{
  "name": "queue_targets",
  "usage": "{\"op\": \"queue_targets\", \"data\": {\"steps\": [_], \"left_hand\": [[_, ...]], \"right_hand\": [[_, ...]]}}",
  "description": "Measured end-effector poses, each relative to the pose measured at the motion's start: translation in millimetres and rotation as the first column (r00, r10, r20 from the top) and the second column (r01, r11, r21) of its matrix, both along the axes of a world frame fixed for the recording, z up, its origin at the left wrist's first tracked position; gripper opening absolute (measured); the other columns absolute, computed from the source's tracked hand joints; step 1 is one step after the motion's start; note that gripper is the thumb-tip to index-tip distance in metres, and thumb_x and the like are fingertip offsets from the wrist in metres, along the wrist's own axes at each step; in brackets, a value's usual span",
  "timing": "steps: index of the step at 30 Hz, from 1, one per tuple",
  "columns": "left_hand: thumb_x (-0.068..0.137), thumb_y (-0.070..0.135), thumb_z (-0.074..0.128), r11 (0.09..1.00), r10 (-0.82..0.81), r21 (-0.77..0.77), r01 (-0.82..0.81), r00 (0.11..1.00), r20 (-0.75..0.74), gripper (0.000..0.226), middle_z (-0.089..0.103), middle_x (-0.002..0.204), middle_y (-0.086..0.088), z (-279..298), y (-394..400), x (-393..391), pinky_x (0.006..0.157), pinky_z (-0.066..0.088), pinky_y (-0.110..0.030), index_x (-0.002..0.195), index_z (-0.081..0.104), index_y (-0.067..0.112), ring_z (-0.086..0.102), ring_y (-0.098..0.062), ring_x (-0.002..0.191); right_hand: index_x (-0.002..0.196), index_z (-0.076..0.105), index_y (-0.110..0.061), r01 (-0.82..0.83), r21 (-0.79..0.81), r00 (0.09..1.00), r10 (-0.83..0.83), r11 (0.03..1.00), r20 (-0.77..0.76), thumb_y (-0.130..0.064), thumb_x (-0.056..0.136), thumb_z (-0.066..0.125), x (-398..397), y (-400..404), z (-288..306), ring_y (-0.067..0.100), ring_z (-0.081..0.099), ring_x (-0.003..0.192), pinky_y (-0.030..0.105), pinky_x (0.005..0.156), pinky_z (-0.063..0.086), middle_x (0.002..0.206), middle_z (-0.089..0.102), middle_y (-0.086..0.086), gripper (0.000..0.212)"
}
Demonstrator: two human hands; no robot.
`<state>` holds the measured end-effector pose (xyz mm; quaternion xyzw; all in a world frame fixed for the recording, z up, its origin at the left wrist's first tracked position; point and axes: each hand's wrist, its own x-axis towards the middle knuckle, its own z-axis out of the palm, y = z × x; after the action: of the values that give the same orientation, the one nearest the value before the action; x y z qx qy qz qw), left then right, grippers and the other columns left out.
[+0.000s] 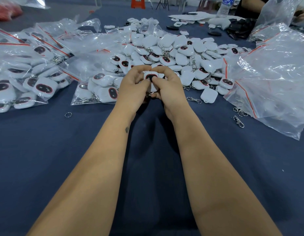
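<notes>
White plastic case [150, 78], dark red-rimmed oval facing me, is held just above the blue cloth [45, 150], in front of the loose pile [173, 53]; step in hand, I judge: checking it or fitting its clasp, though my palms hide that end. My left hand [133, 87] and right hand [168, 86] both curl tight round it, thumbs on its face; next move needs one steady pinch so the other hand can let go.

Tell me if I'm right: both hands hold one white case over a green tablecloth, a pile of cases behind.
Not quite: the head view shows a dark blue tablecloth, not green. Left hand and right hand do hold one white case before the pile.
</notes>
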<state>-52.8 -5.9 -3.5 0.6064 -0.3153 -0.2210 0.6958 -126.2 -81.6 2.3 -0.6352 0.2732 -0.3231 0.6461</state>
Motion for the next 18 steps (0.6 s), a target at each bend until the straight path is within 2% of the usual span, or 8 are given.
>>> {"op": "queue_targets", "data": {"steps": [3, 6, 13, 18], "left_hand": [[0.091, -0.001, 0.05, 1.0, -0.003, -0.003, 0.003, 1.0, -0.021, 0.035, 0.072, 0.087, 0.013, 0.8, -0.1, -0.5, 0.061, 0.051, -0.023, 0.1, 0.063, 0.031, 0.064, -0.011, 0.076], [0.089, -0.001, 0.05, 1.0, -0.003, 0.003, 0.003, 1.0, -0.03, 0.036, 0.072, 0.083, 0.012, 1.1, -0.4, -0.1, 0.063, 0.049, -0.028, 0.099, 0.063, 0.031, 0.063, -0.012, 0.072], [0.088, 0.002, 0.053, 1.0, 0.015, 0.007, -0.014, 0.999, -0.042, 0.031, 0.071, 0.078, 0.016, 1.0, -0.6, -0.4, 0.06, 0.047, -0.027, 0.098, 0.063, 0.03, 0.062, -0.012, 0.072], [0.087, -0.001, 0.055, 0.999, 0.038, -0.013, -0.038, 0.999, -0.037, 0.035, 0.07, 0.073, 0.011, 1.9, 1.5, 0.7, 0.053, 0.05, -0.022, 0.101, 0.061, 0.031, 0.064, -0.009, 0.064]], "right_hand": [[0.096, 0.058, -0.023, -0.002, -0.021, 1.0, 0.002, 1.0, 0.009, 0.001, 0.095, 0.046, -0.9, 1.0, -0.9, 0.013, 0.059, 0.066, 0.025, 0.058, 0.047, 0.087, 0.065, 0.006, 0.027], [0.094, 0.059, -0.024, 0.004, -0.028, 1.0, -0.004, 1.0, 0.009, 0.001, 0.095, 0.046, -1.4, 1.2, -0.5, 0.012, 0.058, 0.065, 0.025, 0.058, 0.046, 0.08, 0.064, 0.002, 0.028], [0.091, 0.061, -0.026, -0.009, -0.038, 1.0, 0.008, 0.999, -0.005, -0.001, 0.094, 0.047, -1.4, 2.9, 0.4, 0.014, 0.058, 0.07, 0.026, 0.06, 0.046, 0.088, 0.065, 0.003, 0.029], [0.09, 0.061, -0.027, -0.042, -0.047, 0.999, 0.042, 0.998, -0.001, 0.0, 0.094, 0.045, -0.8, 2.4, -0.9, 0.008, 0.057, 0.063, 0.024, 0.059, 0.044, 0.082, 0.066, 0.0, 0.032]]}}
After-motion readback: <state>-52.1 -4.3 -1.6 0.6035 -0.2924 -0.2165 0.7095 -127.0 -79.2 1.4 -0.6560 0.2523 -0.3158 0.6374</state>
